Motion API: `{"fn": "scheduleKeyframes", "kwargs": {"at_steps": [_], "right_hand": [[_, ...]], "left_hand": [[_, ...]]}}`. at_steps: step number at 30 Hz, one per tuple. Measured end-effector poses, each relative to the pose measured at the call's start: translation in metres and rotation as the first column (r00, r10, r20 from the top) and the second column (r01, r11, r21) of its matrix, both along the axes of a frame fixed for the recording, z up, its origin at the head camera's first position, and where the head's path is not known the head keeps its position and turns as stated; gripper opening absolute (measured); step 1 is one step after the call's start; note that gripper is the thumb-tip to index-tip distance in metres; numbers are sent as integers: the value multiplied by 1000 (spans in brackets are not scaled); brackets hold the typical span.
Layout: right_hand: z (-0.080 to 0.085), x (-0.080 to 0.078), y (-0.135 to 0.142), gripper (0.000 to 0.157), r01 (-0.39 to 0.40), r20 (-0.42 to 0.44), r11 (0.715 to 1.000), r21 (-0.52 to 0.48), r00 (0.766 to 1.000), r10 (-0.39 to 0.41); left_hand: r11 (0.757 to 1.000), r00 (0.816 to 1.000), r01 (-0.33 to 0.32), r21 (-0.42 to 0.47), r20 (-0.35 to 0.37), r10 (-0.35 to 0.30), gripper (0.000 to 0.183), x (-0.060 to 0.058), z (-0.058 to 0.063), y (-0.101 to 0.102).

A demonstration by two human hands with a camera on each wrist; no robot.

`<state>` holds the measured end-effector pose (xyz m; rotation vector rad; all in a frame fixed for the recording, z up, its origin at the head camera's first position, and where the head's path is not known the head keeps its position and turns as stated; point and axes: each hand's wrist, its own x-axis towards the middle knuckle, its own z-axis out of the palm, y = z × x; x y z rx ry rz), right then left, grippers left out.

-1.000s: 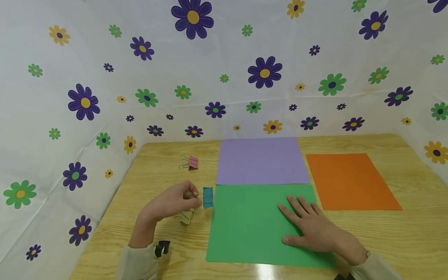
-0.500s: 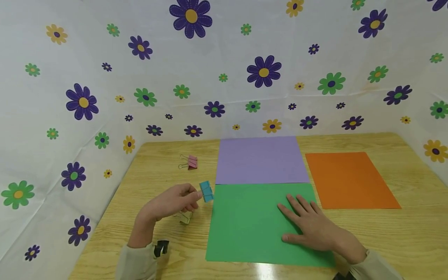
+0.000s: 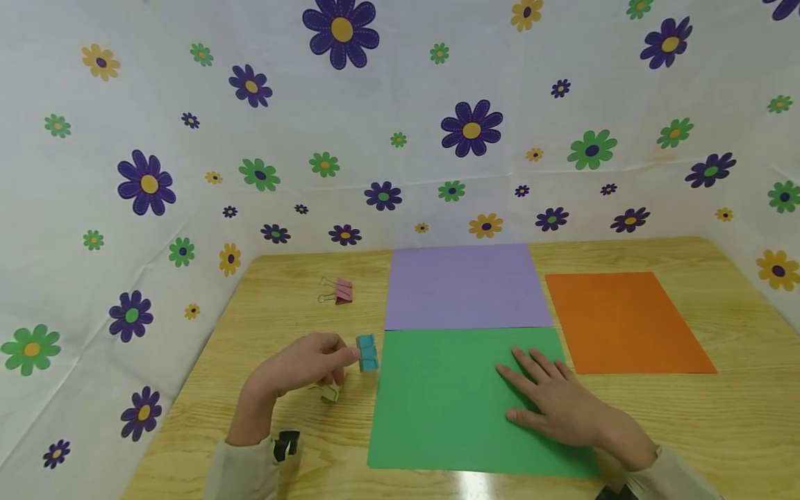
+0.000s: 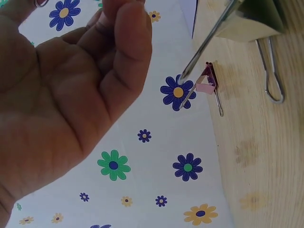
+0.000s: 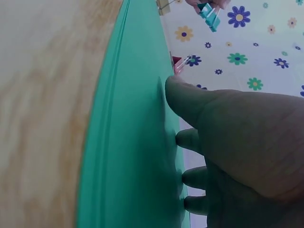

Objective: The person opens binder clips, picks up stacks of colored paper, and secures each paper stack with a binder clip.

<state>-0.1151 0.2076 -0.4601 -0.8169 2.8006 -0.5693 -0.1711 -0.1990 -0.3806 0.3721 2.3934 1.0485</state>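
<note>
- blue clip (image 3: 369,355): pinched by the left hand (image 3: 307,362), just left of the green paper (image 3: 440,406)
- right hand (image 3: 559,408): flat on the green paper, 5 fingers apart

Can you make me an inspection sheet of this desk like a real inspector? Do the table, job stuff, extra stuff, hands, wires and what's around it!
Surface: wooden table, light, with visible grain.
Job's things: blue clip, held up off the table; green sheet, flat; purple sheet at its far edge.
Extra stuff: pink clip and pale yellow clip to the left; orange sheet to the right.
Hands: left hand pinches the blue clip; right hand rests spread on the green sheet.
Cables: nothing seen.
Surroundings: white flowered cloth behind and on both sides.
</note>
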Motion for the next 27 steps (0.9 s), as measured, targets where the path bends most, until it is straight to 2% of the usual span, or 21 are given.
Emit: {"fn": "scheduleKeyframes", "kwargs": {"at_steps": [7,10,15,19,27], "right_hand": [[-2,-2,2,49,6,-82,1000,-27,997,-8],[-3,-4,3,50,18,-110,999,-51,994,-24],[-5,-7,7,53,55,-95,994,-97,993,-64],[-6,-9,10,61,108,-89,988,-112,989,-118],[-3,-10,13,91,240,-21,967,-80,970,-243]], "left_hand": [[989,987,144,-30,81,-141,41,1,-1,-3],[985,982,167,-32,94,-163,41,2,-2,-4],[985,981,170,-33,99,-166,41,2,-2,-4],[985,981,168,-36,101,-163,41,2,-3,-5],[986,981,166,-24,108,-163,40,1,-4,-6]]}}
